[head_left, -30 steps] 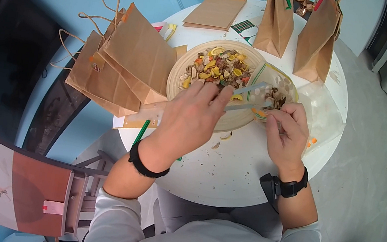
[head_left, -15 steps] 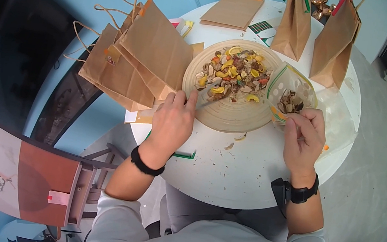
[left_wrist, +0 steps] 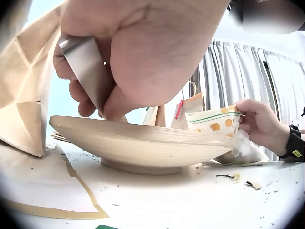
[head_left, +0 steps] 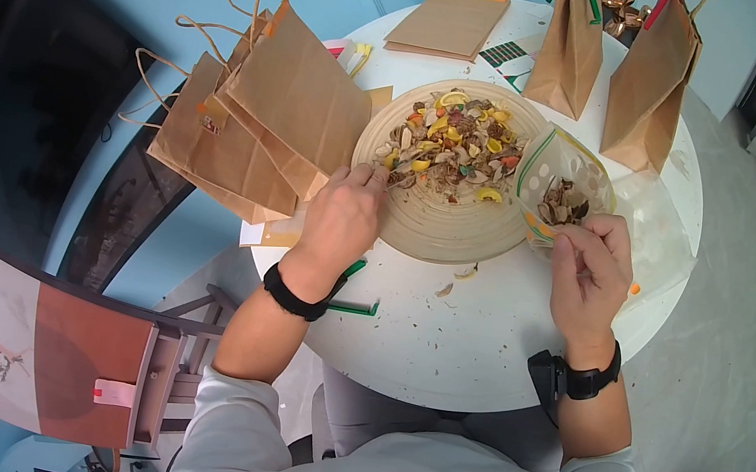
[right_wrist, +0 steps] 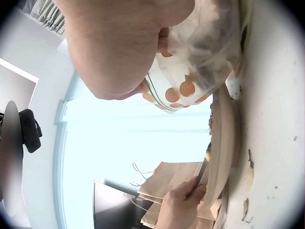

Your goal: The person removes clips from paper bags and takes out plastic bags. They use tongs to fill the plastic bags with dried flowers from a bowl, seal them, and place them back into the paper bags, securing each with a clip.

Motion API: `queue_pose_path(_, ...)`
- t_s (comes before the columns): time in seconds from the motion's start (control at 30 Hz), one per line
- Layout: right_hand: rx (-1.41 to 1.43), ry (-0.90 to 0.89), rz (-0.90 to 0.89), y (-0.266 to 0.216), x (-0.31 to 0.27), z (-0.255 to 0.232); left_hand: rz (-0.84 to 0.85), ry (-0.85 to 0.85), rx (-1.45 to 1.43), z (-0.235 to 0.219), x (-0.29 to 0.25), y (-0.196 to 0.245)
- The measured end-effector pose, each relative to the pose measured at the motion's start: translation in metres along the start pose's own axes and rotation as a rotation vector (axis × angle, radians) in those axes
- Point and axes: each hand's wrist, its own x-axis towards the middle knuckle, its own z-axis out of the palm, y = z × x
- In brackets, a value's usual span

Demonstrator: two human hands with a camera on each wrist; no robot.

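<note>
In the head view my left hand is at the left rim of a round wooden plate. It grips metal tongs, whose flat band shows in the left wrist view; their tips are hidden from there. Dried flower and fruit pieces, brown, yellow and orange, lie heaped on the plate. My right hand pinches the near edge of a clear zip bag with orange dots and a green seal line. The bag's mouth faces the plate, and some brown dried pieces are inside.
Brown paper bags lean at the left; two more stand at the back right. A flat paper bag lies at the back. Clear plastic is right of the zip bag. Green clip sticks and crumbs lie in front.
My left hand with the tongs has drawn back left from the zip bag to the plate's left rim. The right hand keeps its pinch on the bag. The head view has shifted slightly.
</note>
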Motion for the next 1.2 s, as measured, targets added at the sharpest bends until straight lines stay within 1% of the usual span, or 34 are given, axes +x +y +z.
queue_pose_path(0.27, -0.012, -0.011, -0.011, -0.001, 0.000, -0.001, 0.039, 0.060, -0.016, -0.020, 0.010, 0.020)
queue_pose_path(0.37, -0.018, -0.006, -0.033, 0.000, 0.001, 0.000, 0.052, 0.085, -0.045, -0.038, 0.017, 0.036)
queue_pose_path(0.47, -0.026, -0.008, -0.041, -0.002, 0.002, 0.000, 0.122, 0.111, -0.137, -0.053, 0.026, 0.060)
queue_pose_path(0.57, -0.034, -0.018, -0.043, -0.002, 0.002, -0.001, 0.211, 0.104, -0.262, -0.052, 0.036, 0.085)
queue_pose_path(0.67, -0.038, -0.020, -0.047, -0.001, 0.002, 0.000, 0.207, 0.005, -0.375, -0.049, 0.042, 0.104)
queue_pose_path(0.8, -0.025, 0.004, -0.026, 0.000, 0.001, 0.000, 0.132, -0.002, -0.416, -0.059, 0.040, 0.093)
queue_pose_path(0.87, -0.021, 0.018, -0.011, 0.000, 0.000, 0.000, 0.101, -0.032, -0.406, -0.073, 0.030, 0.074)
queue_pose_path(0.93, -0.024, 0.034, -0.003, -0.001, 0.001, -0.001, 0.111, -0.051, -0.318, -0.077, 0.012, 0.054)
queue_pose_path(1.07, -0.014, 0.034, 0.009, 0.000, 0.000, -0.001, 0.108, -0.103, -0.246, -0.060, -0.018, 0.047)
queue_pose_path(1.17, -0.009, 0.034, -0.011, 0.002, 0.000, 0.000, 0.128, -0.118, -0.152, -0.038, -0.019, 0.050)
queue_pose_path(1.2, -0.010, 0.033, -0.011, 0.002, 0.000, 0.000, 0.107, -0.123, -0.088, -0.031, -0.017, 0.050)
